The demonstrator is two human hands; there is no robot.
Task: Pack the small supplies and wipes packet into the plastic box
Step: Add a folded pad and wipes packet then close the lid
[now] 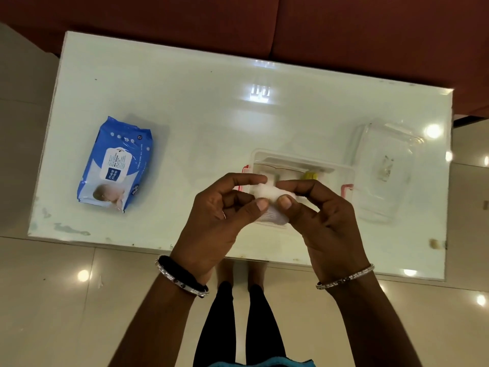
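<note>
My left hand (219, 215) and my right hand (322, 215) together pinch a small white roll of soft material (267, 193), held just above the clear plastic box (341, 172). The box has pink latches and sits near the table's front edge; a yellow item (311, 176) and pale supplies lie inside it, partly hidden by my fingers. The blue wipes packet (116, 165) lies flat on the left side of the table, far from both hands.
The clear lid (383, 170) of the box rests to the right of the box. The glossy white table (211, 102) stands before a dark red sofa (344, 30). My legs and tiled floor show below the table's front edge.
</note>
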